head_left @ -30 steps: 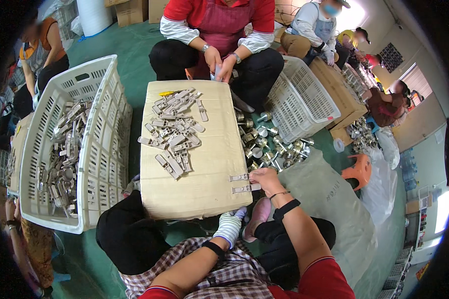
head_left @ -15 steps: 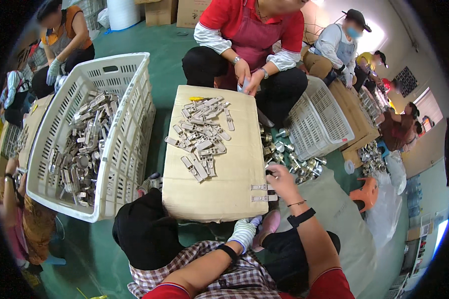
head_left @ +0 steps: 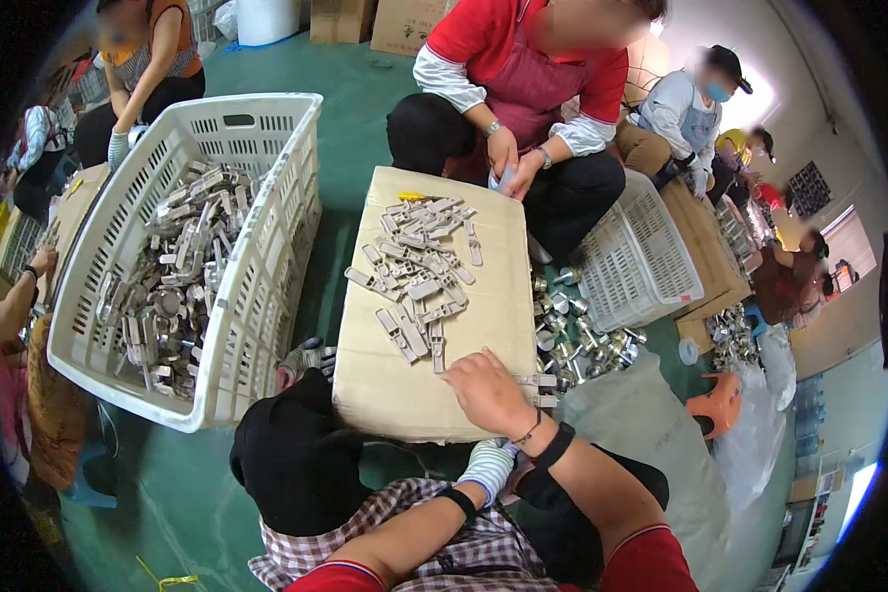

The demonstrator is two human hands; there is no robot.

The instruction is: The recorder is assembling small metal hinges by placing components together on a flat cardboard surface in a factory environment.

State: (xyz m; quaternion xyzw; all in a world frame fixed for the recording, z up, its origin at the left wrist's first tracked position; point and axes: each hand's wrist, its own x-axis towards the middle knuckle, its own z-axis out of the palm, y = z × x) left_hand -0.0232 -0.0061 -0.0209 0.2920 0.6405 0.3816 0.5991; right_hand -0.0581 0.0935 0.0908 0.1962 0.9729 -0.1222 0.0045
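the right hand has moved most. half a second ago it was at the right edge of the box, just above the pair of clips; now it is over the lower right of the box top, fingertips at the lower end of the clip pile. the pair still lies side by side at that right edge, partly behind the hand. i judge that the hand's work has passed from the pair to the pile, with the pair left set apart.

the right fingers are bent and close together, pointing to the upper left of the frame, right beside the lowest clip. whether they pinch anything i cannot tell, since the back of the hand covers their undersides.

the left hand, in a striped glove, is at the lower middle of the frame, near the box's lower edge; its fingers are mostly hidden, so their state cannot be told.

the clips lie loosely heaped on the upper middle of the box, a yellow tool at their top. a white crate of metal parts stands at left; shiny fittings lie right of the box.
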